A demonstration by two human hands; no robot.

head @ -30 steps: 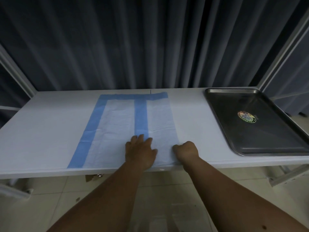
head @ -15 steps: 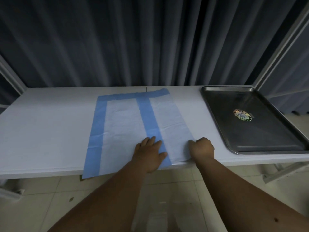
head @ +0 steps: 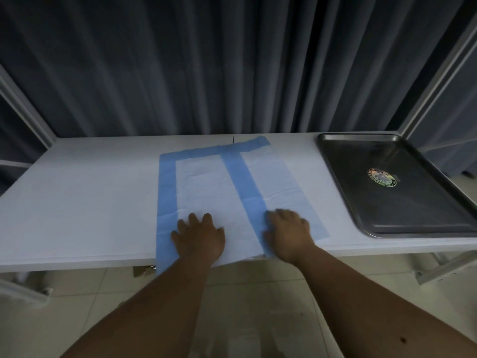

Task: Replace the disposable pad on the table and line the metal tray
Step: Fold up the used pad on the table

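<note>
A disposable pad [head: 211, 187], white with blue borders and a blue strip down its middle, lies partly folded across the middle of the white table [head: 85, 202]. Its near edge hangs a little over the table's front. My left hand [head: 198, 239] lies flat on the pad's white part near the front edge, fingers spread. My right hand [head: 287, 232] rests flat on the pad just right of the blue strip; it is slightly blurred. A bare metal tray [head: 387, 202] with a round sticker [head: 381, 177] sits at the table's right end.
Dark pleated curtains [head: 206, 65] hang right behind the table. Light metal frame posts [head: 436, 81] rise at both back corners. A tiled floor [head: 245, 306] shows below the table's front edge, with the table's frame parts at lower left and right.
My right hand has uncurled from a fist at the pad's right edge and now lies flat. My left hand shifted left off the blue strip. The pad's right part lies spread wider.
</note>
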